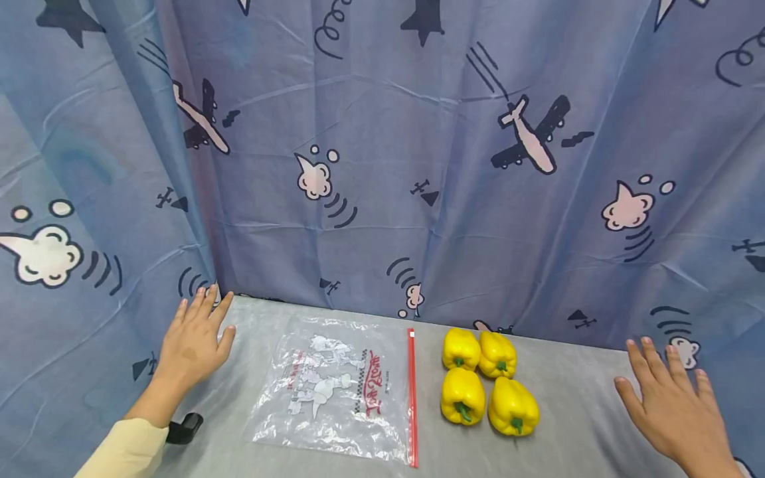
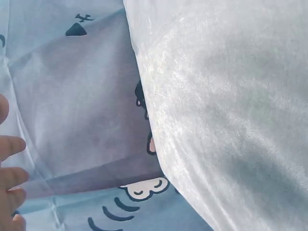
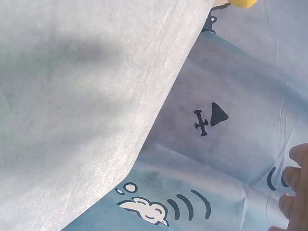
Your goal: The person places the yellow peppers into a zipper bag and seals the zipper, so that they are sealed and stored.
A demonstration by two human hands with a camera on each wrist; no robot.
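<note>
My left hand (image 1: 196, 345), fingers straight and spread, is at the left side of the table, holding nothing. Over at the far right, my right hand (image 1: 675, 405) is likewise spread with straight fingers and nothing in it. Between them lies a flat clear plastic zip bag (image 1: 340, 431) with a red slider strip (image 1: 412, 398) along its right edge and printed cartoon figures and red lettering. Just right of the bag sit several yellow bell peppers (image 1: 463, 396) in a tight cluster, green stems facing the front. In the wrist views only fingertips (image 2: 12, 147) show at the outer edges.
A grey cloth-like surface covers the table (image 1: 574, 398). Blue curtain (image 1: 370, 252) printed with planes and clouds hangs behind it and down both sides. The black strap-like piece (image 1: 185, 428) shows by my left wrist.
</note>
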